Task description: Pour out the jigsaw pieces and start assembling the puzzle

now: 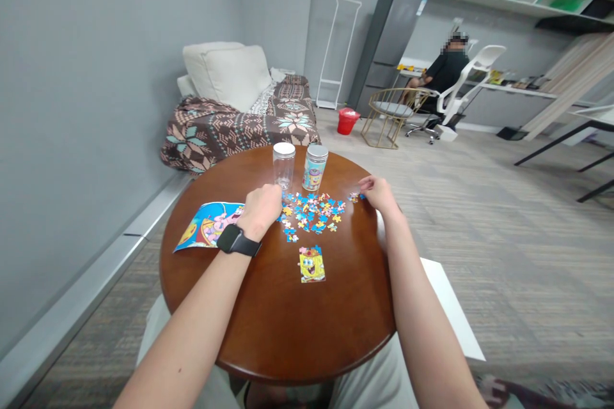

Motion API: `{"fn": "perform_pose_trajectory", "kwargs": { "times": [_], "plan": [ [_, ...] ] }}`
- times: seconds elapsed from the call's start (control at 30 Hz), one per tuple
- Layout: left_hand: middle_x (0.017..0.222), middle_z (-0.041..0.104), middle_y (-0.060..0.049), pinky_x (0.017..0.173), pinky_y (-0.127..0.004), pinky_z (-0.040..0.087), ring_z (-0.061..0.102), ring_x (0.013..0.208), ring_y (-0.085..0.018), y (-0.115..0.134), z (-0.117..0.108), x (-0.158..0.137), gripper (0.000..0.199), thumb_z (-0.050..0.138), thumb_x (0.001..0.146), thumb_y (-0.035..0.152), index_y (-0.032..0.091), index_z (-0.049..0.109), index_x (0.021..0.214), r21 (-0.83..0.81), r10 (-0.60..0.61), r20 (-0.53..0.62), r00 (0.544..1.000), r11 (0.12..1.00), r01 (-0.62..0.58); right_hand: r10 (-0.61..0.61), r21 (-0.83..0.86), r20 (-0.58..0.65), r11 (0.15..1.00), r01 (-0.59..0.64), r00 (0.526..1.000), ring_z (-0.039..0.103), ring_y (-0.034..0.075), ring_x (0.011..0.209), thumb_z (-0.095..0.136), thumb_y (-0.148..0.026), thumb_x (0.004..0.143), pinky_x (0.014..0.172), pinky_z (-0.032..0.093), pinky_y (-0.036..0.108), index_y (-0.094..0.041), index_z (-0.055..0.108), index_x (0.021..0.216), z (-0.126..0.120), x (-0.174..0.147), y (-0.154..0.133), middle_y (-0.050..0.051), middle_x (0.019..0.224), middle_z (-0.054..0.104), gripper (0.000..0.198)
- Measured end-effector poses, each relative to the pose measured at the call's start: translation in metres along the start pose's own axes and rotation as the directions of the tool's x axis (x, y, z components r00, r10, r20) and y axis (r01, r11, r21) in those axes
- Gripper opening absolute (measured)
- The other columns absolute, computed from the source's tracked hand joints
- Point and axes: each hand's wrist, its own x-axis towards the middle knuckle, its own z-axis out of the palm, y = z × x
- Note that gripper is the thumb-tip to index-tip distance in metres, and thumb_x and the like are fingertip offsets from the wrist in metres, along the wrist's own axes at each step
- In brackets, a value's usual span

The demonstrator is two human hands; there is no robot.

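My left hand (263, 208), with a black watch (235, 240) on its wrist, is closed at the left edge of a pile of loose jigsaw puzzle pieces (314, 209). Its fingertips are hidden, so what they hold does not show. At the table's right side, my right hand (378, 193) has loosely bent fingers, slightly apart, just over a few stray puzzle pieces (354, 197). Nearer to me lies a small joined puzzle section (311, 264) with a yellow cartoon face. A colourful picture sheet (204, 228) lies partly behind my left wrist.
Beyond the pile stand a clear jar (283, 169) with a white lid and a printed jar (315, 169). All rest on a round brown table (288, 332). A covered sofa (230, 121) is behind it. Farther right, a person (446, 70) sits near a metal-framed chair (393, 110).
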Motion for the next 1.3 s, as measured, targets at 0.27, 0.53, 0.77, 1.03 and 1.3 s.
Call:
{"fn": "perform_pose_trajectory", "kwargs": {
  "times": [0.27,0.53,0.77,1.03,1.3],
  "plan": [
    [0.1,0.072,-0.019,0.077,-0.037,0.056,0.07,0.095,-0.032,0.002,0.001,0.001,0.033,0.039,0.087,0.012,0.013,0.069,0.1,0.041,-0.001,0.024,1.0,0.999,0.0,0.001,-0.029,0.106,1.0,0.002,0.994,0.066,0.013,0.068,0.053,0.001,0.067,0.069,0.05,0.023,-0.014,0.069,0.082,0.003,-0.002,-0.002,0.005,0.075,0.073,0.027],
    [0.101,0.072,-0.018,0.08,-0.04,0.055,0.07,0.095,-0.031,0.002,0.002,0.001,0.034,0.039,0.088,0.012,0.013,0.07,0.101,0.028,0.012,0.023,1.0,1.0,-0.013,-0.02,0.016,0.16,1.0,0.018,0.987,0.068,0.014,0.072,0.048,0.005,0.065,0.07,0.052,0.022,-0.013,0.07,0.084,0.005,-0.002,-0.003,0.006,0.08,0.074,0.034],
    [0.102,0.072,-0.017,0.081,-0.038,0.055,0.07,0.095,-0.029,0.001,0.003,0.002,0.035,0.039,0.089,0.013,0.015,0.071,0.102,-0.004,0.021,0.018,1.0,1.0,-0.021,-0.069,0.017,0.231,0.998,0.067,0.971,0.067,0.013,0.073,0.047,0.002,0.067,0.069,0.05,0.021,-0.014,0.071,0.087,0.002,-0.006,-0.014,0.005,0.083,0.074,0.035],
    [0.103,0.073,-0.013,0.086,-0.034,0.053,0.069,0.097,-0.025,-0.003,0.005,0.005,0.031,0.045,0.089,0.018,0.02,0.072,0.104,-0.074,0.036,0.03,0.999,0.997,-0.034,-0.156,0.088,0.341,0.987,0.134,0.927,0.066,0.012,0.067,0.043,0.0,0.073,0.063,0.051,0.022,-0.014,0.071,0.088,0.004,-0.014,-0.033,0.005,0.082,0.074,0.035],
    [0.104,0.072,-0.014,0.085,-0.034,0.052,0.069,0.097,-0.025,-0.003,0.003,0.004,0.031,0.043,0.089,0.018,0.019,0.072,0.099,-0.075,0.092,0.068,0.993,0.993,-0.087,-0.402,0.135,0.419,0.914,0.382,0.814,0.069,0.016,0.09,0.054,-0.001,0.075,0.085,0.054,0.029,-0.019,0.073,0.099,0.013,-0.025,-0.056,0.004,0.102,0.074,0.035]
  ]
}}
